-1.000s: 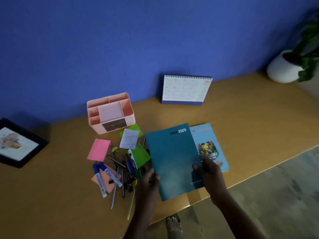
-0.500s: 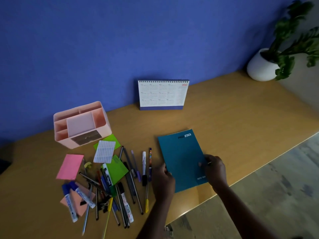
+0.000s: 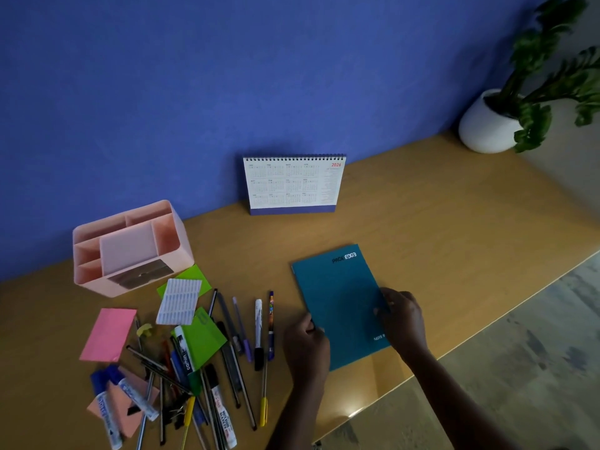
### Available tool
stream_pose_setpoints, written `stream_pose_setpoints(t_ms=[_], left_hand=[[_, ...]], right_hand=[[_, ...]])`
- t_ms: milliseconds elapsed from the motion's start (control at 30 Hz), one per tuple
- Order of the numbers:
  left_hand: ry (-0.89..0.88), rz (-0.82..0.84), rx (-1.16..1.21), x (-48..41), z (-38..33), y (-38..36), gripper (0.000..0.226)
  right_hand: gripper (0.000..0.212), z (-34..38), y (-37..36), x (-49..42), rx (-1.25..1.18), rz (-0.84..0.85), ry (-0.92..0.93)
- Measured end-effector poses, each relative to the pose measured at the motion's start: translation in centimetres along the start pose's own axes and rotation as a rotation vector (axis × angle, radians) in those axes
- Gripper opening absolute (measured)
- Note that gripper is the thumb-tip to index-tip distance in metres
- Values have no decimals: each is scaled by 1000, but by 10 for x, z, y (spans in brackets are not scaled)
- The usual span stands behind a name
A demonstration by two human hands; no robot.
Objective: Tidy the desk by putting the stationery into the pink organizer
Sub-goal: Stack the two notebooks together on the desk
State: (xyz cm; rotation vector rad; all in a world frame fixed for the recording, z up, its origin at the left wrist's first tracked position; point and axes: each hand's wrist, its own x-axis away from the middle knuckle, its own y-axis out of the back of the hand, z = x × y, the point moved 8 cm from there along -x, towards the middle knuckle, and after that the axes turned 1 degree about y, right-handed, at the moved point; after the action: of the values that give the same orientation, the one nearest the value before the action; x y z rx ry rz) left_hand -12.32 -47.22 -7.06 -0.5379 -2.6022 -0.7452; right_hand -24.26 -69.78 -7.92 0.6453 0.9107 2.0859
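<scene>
A teal notebook [image 3: 337, 297] lies flat on the desk near its front edge. My left hand [image 3: 306, 345] grips its left edge and my right hand [image 3: 401, 319] grips its right edge. The pink organizer [image 3: 97, 280] stands at the left by the wall, its compartments holding nothing I can see. Between organizer and notebook lies a loose heap of pens and markers [image 3: 227, 352], green sticky pads [image 3: 201, 339], a pink pad [image 3: 108, 334], a white lined pad [image 3: 179, 300] and blue-capped markers [image 3: 130, 397].
A desk calendar [image 3: 293, 185] stands against the blue wall behind the notebook. A white pot with a green plant [image 3: 490, 125] sits at the far right corner. The desk's front edge [image 3: 454, 352] runs diagonally just beyond my right hand, with floor below.
The teal notebook has slid right over the lighter blue book, which no longer shows. The view shifted right, so the picture frame at the left left the view.
</scene>
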Motion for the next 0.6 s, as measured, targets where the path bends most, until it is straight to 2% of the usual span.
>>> stream_pose_setpoints(t_ms=[167,367,500,600], left_hand=[[43,70,92,-10,-16,-31,45],[79,80,187,-25,-46,-59,50],[90,80,218,-34,-58,-72,49],[126,79,273,-40,-57,-78,44]], right_hand=[[41,-2,20,-41,38,2,37],[37,-12,33,-103,88,79,-13],[38,-17,36,-130,84,101,-23],[32,-9,42,-129,37,110,-49]])
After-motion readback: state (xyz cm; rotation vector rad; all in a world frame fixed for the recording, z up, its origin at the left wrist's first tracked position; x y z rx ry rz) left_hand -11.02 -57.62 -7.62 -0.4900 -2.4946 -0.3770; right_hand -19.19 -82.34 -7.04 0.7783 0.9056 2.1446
